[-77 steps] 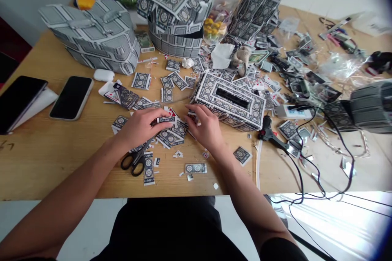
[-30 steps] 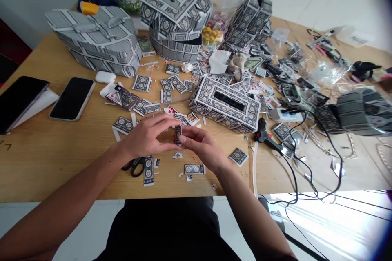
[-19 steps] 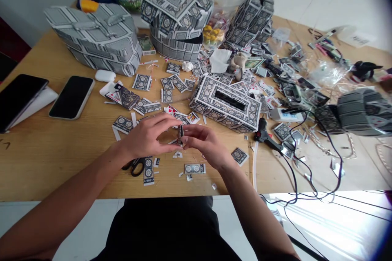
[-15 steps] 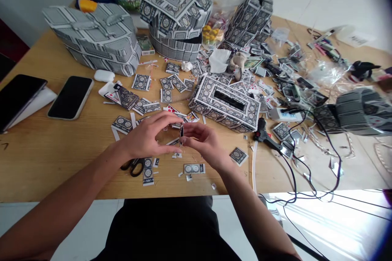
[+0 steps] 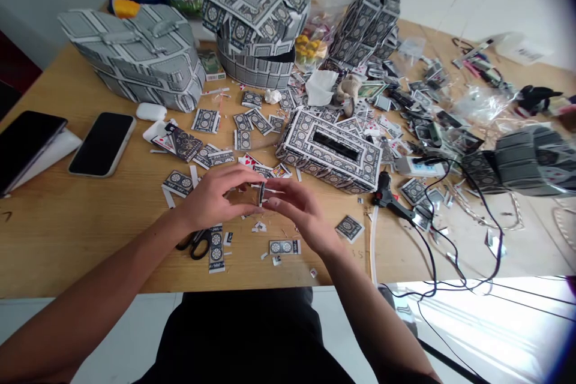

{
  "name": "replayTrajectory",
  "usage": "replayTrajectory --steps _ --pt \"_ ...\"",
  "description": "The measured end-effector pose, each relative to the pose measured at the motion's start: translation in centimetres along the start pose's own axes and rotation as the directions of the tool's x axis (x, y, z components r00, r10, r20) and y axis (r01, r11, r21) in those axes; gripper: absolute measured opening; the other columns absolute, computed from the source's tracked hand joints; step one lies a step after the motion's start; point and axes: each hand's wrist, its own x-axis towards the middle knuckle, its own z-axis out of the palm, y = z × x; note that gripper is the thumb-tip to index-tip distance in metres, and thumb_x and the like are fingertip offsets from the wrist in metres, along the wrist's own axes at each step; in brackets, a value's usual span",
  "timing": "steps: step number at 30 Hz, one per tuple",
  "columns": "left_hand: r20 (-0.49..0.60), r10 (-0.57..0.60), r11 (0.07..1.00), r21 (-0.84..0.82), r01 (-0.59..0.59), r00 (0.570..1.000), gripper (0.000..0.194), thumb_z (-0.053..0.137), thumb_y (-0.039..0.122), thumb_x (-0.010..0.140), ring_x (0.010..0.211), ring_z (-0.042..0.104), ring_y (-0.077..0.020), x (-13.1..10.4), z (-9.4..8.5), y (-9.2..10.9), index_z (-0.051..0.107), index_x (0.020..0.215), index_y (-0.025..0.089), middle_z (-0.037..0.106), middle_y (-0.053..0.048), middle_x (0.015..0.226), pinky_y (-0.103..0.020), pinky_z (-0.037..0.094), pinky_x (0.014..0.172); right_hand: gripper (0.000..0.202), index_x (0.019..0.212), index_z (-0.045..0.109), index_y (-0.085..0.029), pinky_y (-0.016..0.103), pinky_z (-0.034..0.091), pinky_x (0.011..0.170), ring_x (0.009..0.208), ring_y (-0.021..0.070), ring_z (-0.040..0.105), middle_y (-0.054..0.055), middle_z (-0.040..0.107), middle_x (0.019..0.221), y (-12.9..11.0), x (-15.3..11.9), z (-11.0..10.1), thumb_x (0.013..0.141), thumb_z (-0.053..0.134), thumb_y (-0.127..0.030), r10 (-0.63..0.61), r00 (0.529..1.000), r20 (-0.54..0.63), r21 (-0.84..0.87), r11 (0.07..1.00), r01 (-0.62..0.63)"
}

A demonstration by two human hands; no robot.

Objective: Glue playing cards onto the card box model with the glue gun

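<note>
A small playing card piece (image 5: 261, 194) stands on edge between my two hands, seen nearly edge-on. My left hand (image 5: 220, 194) grips it with thumb and fingertips from the left. From the right, my right hand (image 5: 294, 207) has its thumb and fingers at the same piece. Black-handled scissors (image 5: 199, 246) lie by my left wrist, partly under it. Beside them is a cut card strip (image 5: 216, 250), and another strip (image 5: 284, 247) lies in front of my right hand. A single card (image 5: 350, 228) rests right of my right wrist.
A card-covered box with a slot (image 5: 330, 150) stands behind my hands. At its right lies a black glue gun (image 5: 390, 199) with cables trailing over the table edge. Larger card-built pieces (image 5: 135, 60) stand at the back. A phone (image 5: 102, 144) lies at left, among scattered cards and scraps.
The card piece has turned more edge-on and shifted slightly left. My hands have moved a little closer around it; both still hold it.
</note>
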Motion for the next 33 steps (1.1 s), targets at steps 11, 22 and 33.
replayTrajectory --steps 11,22,33 --pt "0.032 0.074 0.996 0.055 -0.076 0.997 0.041 0.086 0.031 0.095 0.113 0.079 -0.0236 -0.5 0.3 0.3 0.073 0.133 0.021 0.081 -0.011 0.122 -0.036 0.067 0.099 0.057 0.117 0.078 -0.02 0.045 0.066 0.098 0.099 0.0249 0.081 0.01 0.084 0.111 -0.5 1.0 -0.4 0.07 0.104 -0.039 0.162 0.986 0.04 0.081 0.983 -0.165" --pt "0.046 0.018 0.998 0.066 -0.021 0.999 0.037 0.087 0.034 0.091 0.1 0.077 -0.0215 -0.3 -0.1 0.8 0.069 0.121 0.021 0.079 -0.008 0.113 -0.033 0.067 0.087 0.04 0.11 0.08 -0.019 0.041 0.069 0.087 0.087 0.0197 0.076 0.005 0.079 0.096 -0.7 0.9 -1.7 0.077 0.097 -0.035 0.18 0.983 0.039 0.071 0.981 -0.183" --pt "-0.07 -0.26 0.945 -0.222 0.239 0.963 0.04 0.088 0.037 0.086 0.082 0.072 -0.0159 0.0 -1.0 1.1 0.071 0.119 0.02 0.077 -0.006 0.106 -0.028 0.064 0.075 0.041 0.111 0.082 -0.024 0.04 0.067 0.083 0.096 0.0237 0.069 0.008 0.076 0.109 -2.3 0.1 -2.7 0.077 0.091 -0.046 0.146 0.988 0.05 0.189 0.97 -0.153"
